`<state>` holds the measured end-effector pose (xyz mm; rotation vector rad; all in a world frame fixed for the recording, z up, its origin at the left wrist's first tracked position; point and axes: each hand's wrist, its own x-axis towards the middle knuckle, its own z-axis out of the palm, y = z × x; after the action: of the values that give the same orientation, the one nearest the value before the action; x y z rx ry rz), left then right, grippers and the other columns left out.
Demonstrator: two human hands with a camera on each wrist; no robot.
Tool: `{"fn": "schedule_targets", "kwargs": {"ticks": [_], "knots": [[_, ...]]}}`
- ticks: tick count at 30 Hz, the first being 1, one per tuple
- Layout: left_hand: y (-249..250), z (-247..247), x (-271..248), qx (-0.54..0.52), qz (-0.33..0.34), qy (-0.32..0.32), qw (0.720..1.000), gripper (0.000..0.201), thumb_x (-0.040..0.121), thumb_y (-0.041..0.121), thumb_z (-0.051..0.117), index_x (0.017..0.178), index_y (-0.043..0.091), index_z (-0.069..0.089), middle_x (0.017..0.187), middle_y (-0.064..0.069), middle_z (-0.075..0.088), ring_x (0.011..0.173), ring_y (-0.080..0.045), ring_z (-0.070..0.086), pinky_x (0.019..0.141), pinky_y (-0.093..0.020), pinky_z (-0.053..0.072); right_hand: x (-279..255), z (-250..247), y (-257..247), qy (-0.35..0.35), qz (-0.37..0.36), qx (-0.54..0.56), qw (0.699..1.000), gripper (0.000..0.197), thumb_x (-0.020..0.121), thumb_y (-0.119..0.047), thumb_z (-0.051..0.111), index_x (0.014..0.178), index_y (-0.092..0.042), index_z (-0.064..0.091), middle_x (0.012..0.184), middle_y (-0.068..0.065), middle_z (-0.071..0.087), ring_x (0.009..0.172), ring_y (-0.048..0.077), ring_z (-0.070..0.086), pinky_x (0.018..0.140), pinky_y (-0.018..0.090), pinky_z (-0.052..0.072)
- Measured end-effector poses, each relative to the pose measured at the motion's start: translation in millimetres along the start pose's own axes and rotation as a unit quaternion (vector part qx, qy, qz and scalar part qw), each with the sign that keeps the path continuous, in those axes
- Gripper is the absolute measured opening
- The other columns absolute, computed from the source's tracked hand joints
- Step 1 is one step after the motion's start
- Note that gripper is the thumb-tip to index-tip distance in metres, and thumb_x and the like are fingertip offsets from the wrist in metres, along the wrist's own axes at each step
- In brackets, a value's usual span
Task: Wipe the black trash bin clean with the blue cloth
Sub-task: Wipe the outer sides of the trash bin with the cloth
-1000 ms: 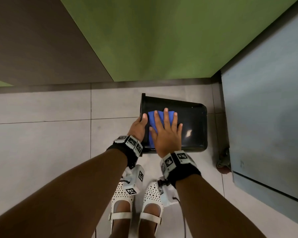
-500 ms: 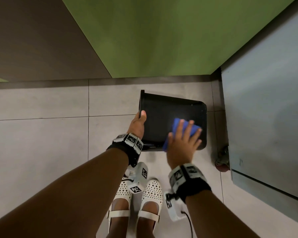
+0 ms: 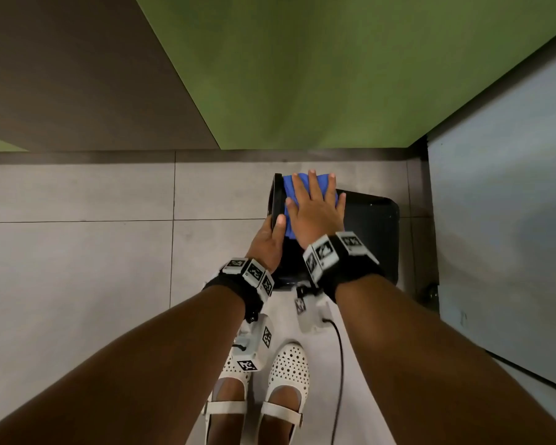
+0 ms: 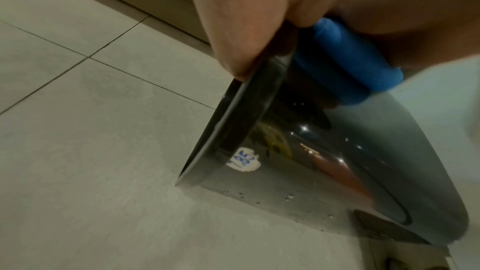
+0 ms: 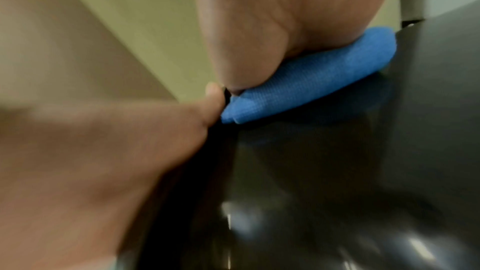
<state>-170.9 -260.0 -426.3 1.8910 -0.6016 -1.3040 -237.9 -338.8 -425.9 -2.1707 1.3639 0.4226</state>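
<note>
The black trash bin (image 3: 373,226) lies on its side on the tiled floor, its open rim facing left. My left hand (image 3: 268,242) grips that rim, thumb on its upper edge; in the left wrist view the hand (image 4: 249,17) pinches the rim of the glossy bin (image 4: 324,161). My right hand (image 3: 315,213) lies flat with spread fingers on the folded blue cloth (image 3: 291,191), pressing it onto the bin's upper side close to the rim. The cloth (image 5: 311,77) shows squashed under the palm (image 5: 285,7) against the bin (image 5: 337,171). Most of the cloth is hidden by the hand.
A green wall (image 3: 302,75) with a dark skirting stands just behind the bin. A grey-blue cabinet panel (image 3: 501,220) closes in on the right. My feet in white shoes (image 3: 289,374) stand in front of the bin, and a cable (image 3: 339,364) hangs there. Floor tiles (image 3: 77,268) stretch to the left.
My right hand has slid the blue cloth from the bin's near right part up and left to the far end by the rim. The left hand keeps its hold on the rim.
</note>
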Motion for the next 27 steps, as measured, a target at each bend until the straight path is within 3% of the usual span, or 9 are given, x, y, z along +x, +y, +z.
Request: {"fn": "schedule_targets", "kwargs": {"ticks": [4,7,8,10,13,15,17,22,27], "knots": [[3,-3,2,-0.019,-0.029,-0.009,0.999,0.048,0.100,0.035,0.020,0.129,0.011,0.048,0.121,-0.002,0.056,0.112,-0.009,0.048,0.092,-0.015,0.035,-46,29,1,0.031,-0.065,-0.039,0.997,0.060,0.092,-0.047,0.005,0.148,-0.028,0.005,0.158,0.004,0.002,0.144,0.033,0.000,0.113,0.053,0.010],[1,0,-3,-0.048,-0.065,-0.009,0.997,0.050,0.099,0.041,0.020,0.114,0.012,0.058,0.100,0.003,0.059,0.094,-0.010,0.054,0.070,-0.010,0.040,-65,42,2,0.031,-0.058,-0.039,0.997,0.055,0.093,-0.040,0.024,0.144,-0.021,0.028,0.152,0.008,0.029,0.138,0.036,0.026,0.104,0.057,0.030],[1,0,-4,-0.059,-0.065,0.000,0.996,0.048,0.099,0.040,0.022,0.110,0.013,0.059,0.098,0.001,0.060,0.091,-0.011,0.055,0.069,-0.009,0.039,-64,42,2,0.024,-0.051,-0.033,0.998,0.054,0.093,-0.039,0.026,0.143,-0.020,0.031,0.151,0.008,0.032,0.137,0.037,0.029,0.102,0.058,0.033],[1,1,-2,-0.066,-0.054,0.022,0.996,0.043,0.099,0.037,0.025,0.110,0.013,0.059,0.105,-0.004,0.062,0.093,-0.011,0.057,0.076,-0.013,0.041,-57,39,2,0.031,-0.054,-0.025,0.998,0.054,0.094,-0.041,0.024,0.144,-0.023,0.028,0.153,0.008,0.027,0.139,0.036,0.024,0.105,0.058,0.028],[0,3,3,-0.042,-0.036,0.036,0.998,0.042,0.099,0.030,0.028,0.120,0.006,0.056,0.120,-0.012,0.061,0.108,-0.018,0.056,0.091,-0.021,0.040,-34,26,11,0.053,-0.040,-0.023,0.998,0.054,0.098,-0.044,0.020,0.148,-0.031,0.006,0.158,0.001,0.000,0.144,0.031,-0.004,0.113,0.054,0.007],[-1,4,1,-0.042,-0.039,0.046,0.997,0.043,0.099,0.029,0.029,0.123,0.004,0.054,0.125,-0.013,0.059,0.116,-0.021,0.054,0.100,-0.026,0.040,-21,14,22,0.055,-0.006,-0.008,0.998,0.053,0.099,-0.044,0.019,0.147,-0.034,-0.001,0.157,-0.003,-0.008,0.143,0.027,-0.012,0.114,0.050,-0.002],[-1,5,-1,-0.048,-0.041,0.060,0.996,0.044,0.099,0.031,0.030,0.123,0.004,0.055,0.125,-0.011,0.060,0.116,-0.020,0.054,0.105,-0.028,0.039,-13,5,39,0.055,0.021,-0.006,0.998,0.052,0.099,-0.045,0.019,0.147,-0.034,0.001,0.158,-0.003,-0.005,0.144,0.026,-0.011,0.114,0.049,-0.002],[3,8,-3,-0.058,-0.055,0.077,0.994,0.047,0.098,0.037,0.029,0.119,0.006,0.058,0.117,-0.007,0.063,0.110,-0.017,0.056,0.098,-0.022,0.042,-9,-4,81,0.090,0.118,0.022,0.989,0.053,0.099,-0.043,0.024,0.148,-0.027,0.013,0.157,0.008,0.009,0.144,0.034,0.001,0.114,0.054,0.006],[1,8,-3,-0.072,-0.065,0.075,0.992,0.047,0.097,0.039,0.029,0.117,0.009,0.059,0.113,-0.005,0.062,0.108,-0.019,0.056,0.099,-0.028,0.043,-36,19,77,0.132,0.330,0.116,0.928,0.059,0.099,-0.046,0.020,0.149,-0.021,0.002,0.157,0.012,0.000,0.143,0.035,-0.006,0.113,0.055,0.003]]}}
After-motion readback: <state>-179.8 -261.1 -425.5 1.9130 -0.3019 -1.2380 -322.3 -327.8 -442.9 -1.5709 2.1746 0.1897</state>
